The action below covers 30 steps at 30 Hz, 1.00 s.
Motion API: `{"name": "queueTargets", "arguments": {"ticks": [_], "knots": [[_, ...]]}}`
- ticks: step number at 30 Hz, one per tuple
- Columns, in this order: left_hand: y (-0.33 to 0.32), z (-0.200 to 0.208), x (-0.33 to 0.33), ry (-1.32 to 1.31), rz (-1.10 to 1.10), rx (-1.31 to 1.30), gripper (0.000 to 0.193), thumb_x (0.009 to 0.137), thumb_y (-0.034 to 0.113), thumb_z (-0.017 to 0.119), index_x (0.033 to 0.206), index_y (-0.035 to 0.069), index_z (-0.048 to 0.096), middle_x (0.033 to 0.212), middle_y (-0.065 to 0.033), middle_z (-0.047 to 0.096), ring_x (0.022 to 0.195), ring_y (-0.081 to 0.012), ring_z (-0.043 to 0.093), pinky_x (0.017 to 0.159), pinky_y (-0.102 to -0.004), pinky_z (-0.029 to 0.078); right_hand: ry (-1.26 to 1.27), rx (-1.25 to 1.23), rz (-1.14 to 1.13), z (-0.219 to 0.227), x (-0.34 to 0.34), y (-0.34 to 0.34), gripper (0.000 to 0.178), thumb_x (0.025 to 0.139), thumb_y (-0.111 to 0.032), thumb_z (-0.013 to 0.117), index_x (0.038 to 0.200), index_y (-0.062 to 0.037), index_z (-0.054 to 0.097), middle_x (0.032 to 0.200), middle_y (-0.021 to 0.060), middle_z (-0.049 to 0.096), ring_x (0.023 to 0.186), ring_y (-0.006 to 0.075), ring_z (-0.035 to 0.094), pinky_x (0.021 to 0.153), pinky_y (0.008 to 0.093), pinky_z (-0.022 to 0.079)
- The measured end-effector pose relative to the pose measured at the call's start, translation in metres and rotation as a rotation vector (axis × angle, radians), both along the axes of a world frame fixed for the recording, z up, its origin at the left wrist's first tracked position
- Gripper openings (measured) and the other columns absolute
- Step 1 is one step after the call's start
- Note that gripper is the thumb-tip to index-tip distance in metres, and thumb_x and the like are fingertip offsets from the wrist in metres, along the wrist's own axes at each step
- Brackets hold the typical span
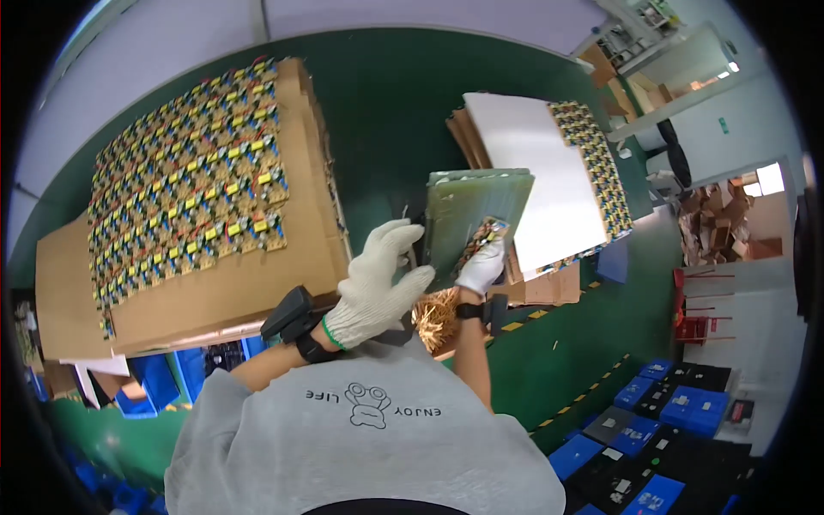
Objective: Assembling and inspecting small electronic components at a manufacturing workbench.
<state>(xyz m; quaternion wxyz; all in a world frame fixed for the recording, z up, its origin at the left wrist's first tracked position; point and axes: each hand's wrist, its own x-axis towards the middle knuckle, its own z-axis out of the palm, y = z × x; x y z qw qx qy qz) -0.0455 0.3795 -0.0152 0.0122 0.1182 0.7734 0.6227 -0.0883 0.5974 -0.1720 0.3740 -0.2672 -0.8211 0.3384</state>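
My left hand [375, 279], in a cream knitted glove with a green cuff edge, is beside the left edge of a thick, translucent greenish panel [463, 202]. Its thumb and fingers are spread apart, and I see nothing between them. Dark parts show just beyond its fingertips, too small to make out. In a white glove, my right hand [482, 266] is closed on a small circuit board [482, 239] covered with components. That board is held tilted over the lower right part of the panel. Part of the board is hidden by my fingers.
At left, rows of circuit boards [189, 172] cover brown cardboard [305, 266]. A white sheet [536, 172] lies on a stack at right, with more boards [592, 154] along its edge. Below the panel sits a heap of copper-coloured strands [436, 322]. Blue bins [695, 408] stand lower right.
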Motion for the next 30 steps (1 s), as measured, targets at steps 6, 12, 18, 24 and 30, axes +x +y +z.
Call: {"name": "queueTargets", "arguments": {"ticks": [6, 12, 18, 24, 30], "knots": [[0.003, 0.004, 0.000, -0.028, 0.025, 0.047, 0.053, 0.078, 0.018, 0.074, 0.123, -0.002, 0.053, 0.121, -0.0197, 0.055, 0.090, -0.0237, 0.064, 0.083, -0.0329, 0.053, 0.019, -0.749, 0.210, 0.061, 0.021, -0.018, 0.047, 0.103, -0.039, 0.039, 0.108, 0.0034, 0.058, 0.088, 0.0072, 0.064, 0.075, 0.0145, 0.059, 0.070, 0.0302, 0.049], [0.002, 0.040, -0.005, -0.066, -0.185, -0.201, 0.089, 0.064, 0.039, 0.083, 0.133, 0.000, 0.044, 0.120, -0.0232, 0.057, 0.110, -0.0360, 0.059, 0.095, -0.0382, 0.047, 0.072, -1.103, 0.677, 0.121, 0.071, -0.069, 0.068, 0.099, -0.059, 0.031, 0.143, -0.0070, 0.032, 0.136, 0.0120, 0.045, 0.121, 0.0240, 0.048, 0.101, 0.0422, 0.041], [-0.039, 0.053, 0.005, 0.501, 0.043, -0.613, 0.052, 0.064, 0.024, 0.077, 0.111, 0.012, 0.057, 0.082, -0.0022, 0.060, 0.074, -0.0190, 0.062, 0.064, -0.0325, 0.047, -0.070, -0.892, 0.896, 0.179, 0.055, -0.074, 0.078, 0.097, -0.065, 0.013, 0.102, -0.0008, 0.057, 0.095, 0.0067, 0.060, 0.088, 0.0158, 0.056, 0.085, 0.0288, 0.045], [-0.101, 0.056, 0.027, 0.671, 0.253, -0.773, 0.031, 0.070, 0.017, 0.063, 0.101, 0.015, 0.060, 0.070, 0.0010, 0.050, 0.065, -0.0159, 0.057, 0.058, -0.0293, 0.045, -0.221, -0.274, 0.845, 0.217, 0.064, -0.157, 0.030, 0.100, -0.022, 0.046, 0.101, 0.0044, 0.060, 0.082, 0.0041, 0.058, 0.075, 0.0116, 0.053, 0.071, 0.0265, 0.045], [-0.200, 0.056, 0.083, 0.548, 0.387, -0.751, 0.038, 0.068, 0.022, 0.070, 0.105, 0.016, 0.062, 0.077, 0.0002, 0.059, 0.065, -0.0191, 0.059, 0.056, -0.0322, 0.046, -0.351, -0.532, 1.188, 0.209, 0.071, -0.249, 0.032, 0.100, -0.023, 0.043, 0.087, 0.0026, 0.057, 0.079, 0.0044, 0.056, 0.074, 0.0115, 0.050, 0.069, 0.0281, 0.042]]}}
